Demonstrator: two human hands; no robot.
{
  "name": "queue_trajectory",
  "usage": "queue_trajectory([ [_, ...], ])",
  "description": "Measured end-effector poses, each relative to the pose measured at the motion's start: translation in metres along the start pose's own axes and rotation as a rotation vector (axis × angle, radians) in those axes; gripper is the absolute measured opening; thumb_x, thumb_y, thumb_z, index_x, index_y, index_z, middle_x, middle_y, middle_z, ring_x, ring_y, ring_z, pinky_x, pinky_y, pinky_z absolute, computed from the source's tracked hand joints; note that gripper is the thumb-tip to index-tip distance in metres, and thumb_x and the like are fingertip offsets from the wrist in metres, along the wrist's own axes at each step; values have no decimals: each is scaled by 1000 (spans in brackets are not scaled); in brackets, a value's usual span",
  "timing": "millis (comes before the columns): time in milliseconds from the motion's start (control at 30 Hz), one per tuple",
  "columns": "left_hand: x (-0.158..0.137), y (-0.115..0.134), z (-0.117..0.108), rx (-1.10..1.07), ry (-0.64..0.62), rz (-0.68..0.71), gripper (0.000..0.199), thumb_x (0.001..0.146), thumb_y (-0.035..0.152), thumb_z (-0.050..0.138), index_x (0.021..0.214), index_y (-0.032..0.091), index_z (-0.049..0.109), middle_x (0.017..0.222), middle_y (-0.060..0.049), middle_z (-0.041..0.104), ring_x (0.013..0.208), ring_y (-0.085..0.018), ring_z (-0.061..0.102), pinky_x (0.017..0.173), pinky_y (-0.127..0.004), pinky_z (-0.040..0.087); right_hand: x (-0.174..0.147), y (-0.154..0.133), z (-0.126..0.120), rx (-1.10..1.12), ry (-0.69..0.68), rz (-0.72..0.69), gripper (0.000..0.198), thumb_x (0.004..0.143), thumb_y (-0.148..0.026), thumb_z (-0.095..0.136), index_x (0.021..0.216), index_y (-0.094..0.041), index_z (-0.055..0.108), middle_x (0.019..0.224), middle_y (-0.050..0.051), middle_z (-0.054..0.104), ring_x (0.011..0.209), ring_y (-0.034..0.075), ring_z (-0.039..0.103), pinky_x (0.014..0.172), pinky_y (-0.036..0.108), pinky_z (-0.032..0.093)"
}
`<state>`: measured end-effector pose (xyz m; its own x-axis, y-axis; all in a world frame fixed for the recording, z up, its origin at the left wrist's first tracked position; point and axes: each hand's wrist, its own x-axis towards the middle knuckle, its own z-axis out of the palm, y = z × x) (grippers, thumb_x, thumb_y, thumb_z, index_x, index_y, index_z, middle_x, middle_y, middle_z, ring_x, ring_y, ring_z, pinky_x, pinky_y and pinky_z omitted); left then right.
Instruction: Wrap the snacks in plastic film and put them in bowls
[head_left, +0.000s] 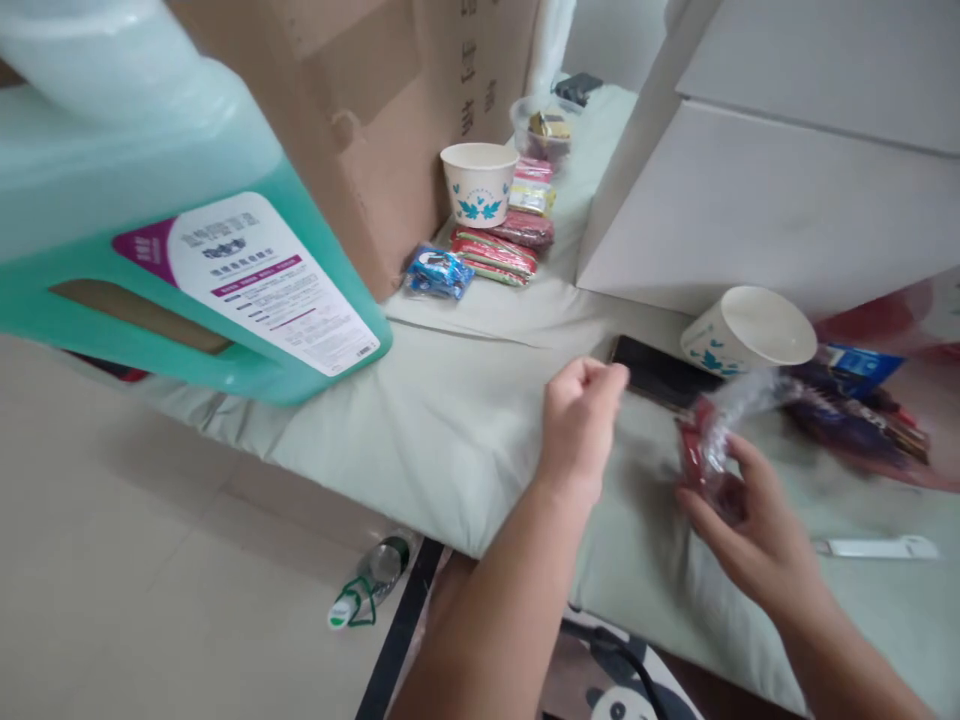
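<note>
My left hand [581, 425] is closed in a pinch above the green cloth, beside a black phone [652, 368]. Whatever its fingers may hold is hidden. To the right, my right hand [757, 525] grips a red packet [696, 445] with crinkled clear plastic on it, blurred by motion. Just beyond that packet a white paper cup [750, 330] with blue leaves leans at a tilt by the phone. A white-handled knife or cutter [877, 547] lies on the cloth to the right of my right hand.
Snack packets [495, 255] and a blue packet [439, 272] lie around another paper cup [480, 185]; a clear tub [547, 130] stands behind. A large green jug [225, 270], cardboard box [375, 110] and white box [780, 200] flank them. A reddish bag [915, 400] holds snacks. A bottle [375, 575] is below.
</note>
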<state>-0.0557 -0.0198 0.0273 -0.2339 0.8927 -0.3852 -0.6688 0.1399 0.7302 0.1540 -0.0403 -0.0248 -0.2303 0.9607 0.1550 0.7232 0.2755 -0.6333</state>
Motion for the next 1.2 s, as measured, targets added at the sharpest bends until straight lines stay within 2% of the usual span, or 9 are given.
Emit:
queue_trajectory([
  [67,-6,-23,12,251,-150,-11,22,70,27,82,81,20,64,88,-3,65,85,-15,59,75,-26,45,-35,20,-5,7,81,143,63,89,-42,63,147,-29,44,116,14,66,77,24,67,69,44,58],
  [167,-13,-61,29,446,-343,-55,51,64,27,90,110,25,70,120,-7,69,109,-24,63,93,-34,49,-51,22,-5,-28,146,62,55,90,-38,62,142,-28,50,123,16,61,105,31,65,87,50,58],
  [267,-13,-85,47,421,-415,-47,42,74,26,82,113,26,69,108,-4,71,94,-20,68,89,-34,53,-45,22,-13,51,67,-106,54,90,-38,62,142,-26,50,135,18,53,129,34,55,105,55,52],
  [433,-6,-94,74,221,-247,-153,42,72,32,84,104,24,58,90,3,64,70,-16,72,64,-29,58,-56,50,-41,342,10,-142,76,88,-38,68,153,-30,31,150,18,39,142,33,46,105,49,55],
  [633,-5,-126,102,322,-252,-267,55,64,39,90,100,23,50,83,5,62,64,-15,71,51,-22,53,-72,61,-64,370,-16,-81,37,88,-28,71,123,-27,62,137,15,51,136,30,52,107,47,53],
  [733,-6,-142,110,360,-316,-252,51,68,41,87,101,25,51,85,5,64,68,-15,71,56,-22,54,-70,64,-69,399,-11,-37,20,90,-30,69,108,-24,70,134,15,52,136,30,52,107,46,52],
  [867,-8,-152,106,370,-386,-143,49,72,39,86,110,31,55,100,5,70,78,-12,69,71,-24,57,-66,74,-74,445,-30,8,13,92,-32,66,97,-23,74,134,15,51,131,28,55,106,44,53],
  [1033,-7,-156,92,442,-430,-35,43,81,39,79,120,35,61,98,2,71,75,-11,64,70,-21,52,-56,77,-71,409,-18,11,9,90,-28,68,88,-23,76,120,11,51,116,24,55,105,42,50],
  [1200,-3,-155,83,580,-535,30,13,88,28,68,101,28,72,93,2,69,77,-10,62,74,-20,50,-53,70,-65,386,-53,62,9,88,-28,70,89,-20,75,94,6,48,92,20,52,86,35,51],
])
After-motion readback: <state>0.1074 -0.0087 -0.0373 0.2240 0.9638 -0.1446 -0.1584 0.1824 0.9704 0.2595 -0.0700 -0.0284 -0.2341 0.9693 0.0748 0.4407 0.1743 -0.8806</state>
